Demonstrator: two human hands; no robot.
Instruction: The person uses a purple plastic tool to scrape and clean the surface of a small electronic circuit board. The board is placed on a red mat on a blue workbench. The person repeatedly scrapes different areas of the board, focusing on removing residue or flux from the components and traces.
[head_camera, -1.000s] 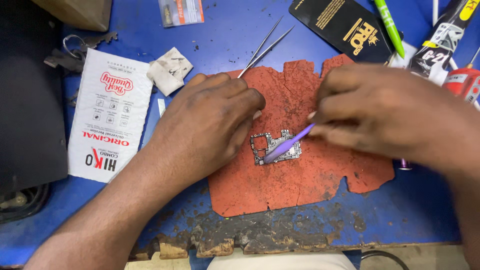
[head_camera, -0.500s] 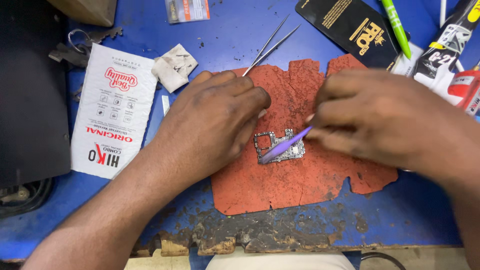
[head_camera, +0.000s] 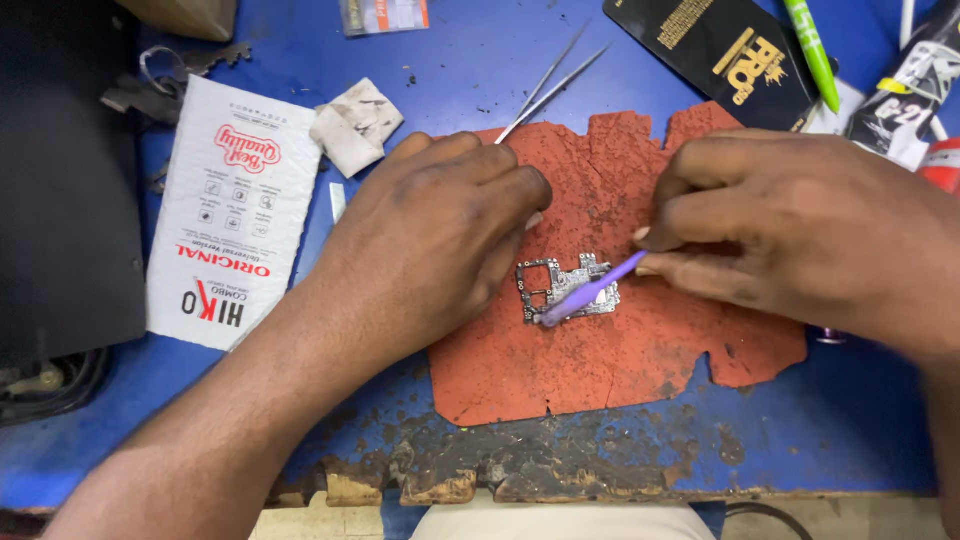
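Note:
A small metal circuit board (head_camera: 560, 283) lies on a worn red-orange mat (head_camera: 610, 380) in the middle of the blue bench. My left hand (head_camera: 430, 235) rests palm down on the mat's left part, fingertips at the board's left edge. My right hand (head_camera: 800, 230) pinches a thin purple tool (head_camera: 592, 290), whose tip touches the board near its lower left. A pair of metal tweezers (head_camera: 553, 82) lies just beyond my left hand, pointing to the upper right.
A white printed packet (head_camera: 230, 215) and a soiled wipe (head_camera: 352, 125) lie at the left. A black card (head_camera: 720, 50), a green pen (head_camera: 815, 50) and tubes (head_camera: 915, 80) sit at the upper right. The bench's front edge (head_camera: 520, 470) is charred and chipped.
Both hands stay on the mat in nearly the same pose. The purple tool's tip has shifted slightly over the board.

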